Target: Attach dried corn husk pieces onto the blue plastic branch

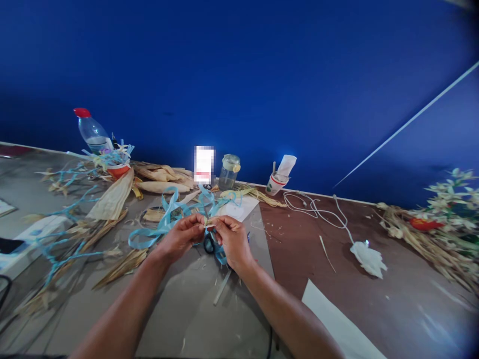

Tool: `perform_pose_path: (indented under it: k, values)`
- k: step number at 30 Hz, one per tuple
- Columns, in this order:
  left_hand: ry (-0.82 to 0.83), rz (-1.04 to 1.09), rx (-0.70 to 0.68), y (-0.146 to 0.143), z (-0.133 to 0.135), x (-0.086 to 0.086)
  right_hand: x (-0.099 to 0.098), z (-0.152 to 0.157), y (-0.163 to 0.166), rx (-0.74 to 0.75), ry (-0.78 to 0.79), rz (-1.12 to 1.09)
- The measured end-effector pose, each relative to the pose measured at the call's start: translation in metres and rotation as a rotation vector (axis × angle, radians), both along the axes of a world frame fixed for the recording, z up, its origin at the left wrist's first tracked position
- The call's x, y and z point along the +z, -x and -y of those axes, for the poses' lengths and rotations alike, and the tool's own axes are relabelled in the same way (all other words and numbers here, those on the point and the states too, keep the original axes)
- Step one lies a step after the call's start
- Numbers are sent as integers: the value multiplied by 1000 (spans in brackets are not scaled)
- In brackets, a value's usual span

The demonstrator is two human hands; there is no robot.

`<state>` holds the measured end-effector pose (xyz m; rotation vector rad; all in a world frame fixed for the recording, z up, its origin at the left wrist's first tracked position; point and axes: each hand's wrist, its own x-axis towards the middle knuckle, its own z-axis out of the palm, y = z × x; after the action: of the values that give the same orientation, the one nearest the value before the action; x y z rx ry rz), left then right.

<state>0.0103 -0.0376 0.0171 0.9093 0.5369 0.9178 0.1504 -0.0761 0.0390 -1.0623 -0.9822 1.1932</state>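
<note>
Above the middle of the table, my left hand [187, 231] and my right hand [232, 240] meet fingertip to fingertip. Both pinch a small pale piece of dried husk [209, 224] between them; its exact shape is partly covered by the fingers. Light blue ribbon [144, 239] lies in loops beside and behind my left hand. Scissors with dark handles [208, 244] show just below the fingertips, partly hidden by my right hand. A white sheet of paper [249, 207] lies behind my right hand.
Dried husks [164, 174] and blue-wrapped stems [71, 255] cover the left side. A water bottle [90, 130], a jar [229, 172] and a white cup [276, 183] stand along the blue wall. A white cable [318, 212] and dried stalks with white flowers [449, 199] are at right.
</note>
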Motion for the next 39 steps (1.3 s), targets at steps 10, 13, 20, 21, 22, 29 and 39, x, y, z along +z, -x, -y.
perform_pose_path:
  k: [10,13,20,21,22,29,39]
  values:
    - [21,-4,83,1,0,3,0,-1,1,118,46,-234]
    - [27,14,118,-1,2,5,-4,-2,3,96,27,-191]
    - [-15,8,229,-15,9,1,-9,-3,6,-37,-64,32]
    - [-21,3,236,-18,10,-1,-9,-3,6,-80,-93,81]
    - [-25,-2,245,-20,11,-2,-9,-2,6,-124,-121,124]
    - [-97,-93,367,-28,15,-7,-8,4,12,-298,-139,265]
    - [-223,-255,626,-28,15,-7,-11,21,23,-89,-138,142]
